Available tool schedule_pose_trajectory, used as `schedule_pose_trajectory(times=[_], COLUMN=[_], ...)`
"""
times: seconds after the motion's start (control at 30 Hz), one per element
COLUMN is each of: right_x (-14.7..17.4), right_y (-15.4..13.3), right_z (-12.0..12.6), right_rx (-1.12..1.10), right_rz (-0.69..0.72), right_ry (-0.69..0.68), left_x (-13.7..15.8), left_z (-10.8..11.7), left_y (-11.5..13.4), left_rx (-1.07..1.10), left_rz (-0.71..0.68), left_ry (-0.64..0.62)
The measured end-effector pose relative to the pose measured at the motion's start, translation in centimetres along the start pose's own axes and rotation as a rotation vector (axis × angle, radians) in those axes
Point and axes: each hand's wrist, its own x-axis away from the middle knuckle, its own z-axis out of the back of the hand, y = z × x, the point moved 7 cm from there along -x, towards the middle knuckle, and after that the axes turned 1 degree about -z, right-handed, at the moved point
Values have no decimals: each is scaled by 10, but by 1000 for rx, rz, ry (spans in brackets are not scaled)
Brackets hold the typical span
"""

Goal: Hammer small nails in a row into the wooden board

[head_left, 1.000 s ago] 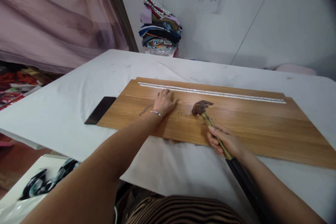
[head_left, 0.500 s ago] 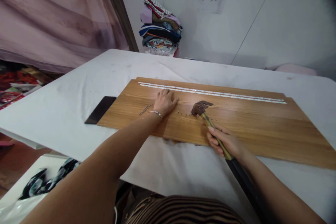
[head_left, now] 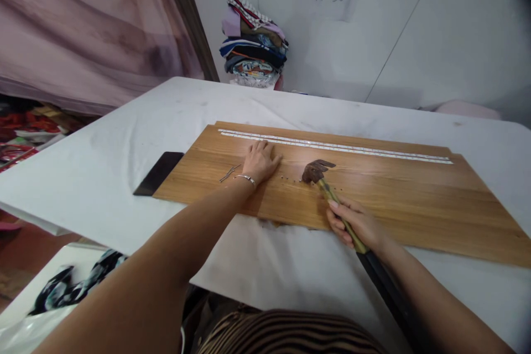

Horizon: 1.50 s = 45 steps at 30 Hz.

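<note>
My left hand [head_left: 260,162] lies flat on a brown wooden board [head_left: 406,204], fingers stretched out towards two white marked strips [head_left: 332,146] along the board's far side. Left of that wrist, a few loose nails [head_left: 229,173] rest on the wood. My right hand [head_left: 352,222] is wrapped round the handle of a claw hammer [head_left: 317,171]. Its rusty head is down at the board, over a row of small nail heads [head_left: 287,178]; whether it touches them I cannot tell. Part of the row is hidden behind the head.
A white-covered table [head_left: 136,116] carries the board. A black flat piece [head_left: 159,174] sticks out at the board's left end. Beyond the table stands a stack of folded clothes [head_left: 254,44] by the wall. Patterned cloth [head_left: 78,282] lies on a lower surface at left.
The hammer head has shifted very slightly left. Both hands stay practically where they were.
</note>
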Motion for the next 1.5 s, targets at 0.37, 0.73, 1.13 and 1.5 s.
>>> schedule_pose_trajectory(times=[0.37, 0.73, 1.13, 1.5], right_x=[0, 1, 0, 0], right_y=[0, -1, 1, 0], right_z=[-1, -1, 1, 1], right_rx=[-7, -10, -20, -20], right_rz=[9, 4, 1, 1], right_ry=[-7, 1, 11, 12], left_x=[-1, 0, 0, -1], left_z=[-1, 0, -1, -2], left_y=[-1, 0, -1, -1], left_rx=[9, 11, 4, -15], left_rz=[-2, 4, 4, 4], left_ry=[-1, -5, -6, -12])
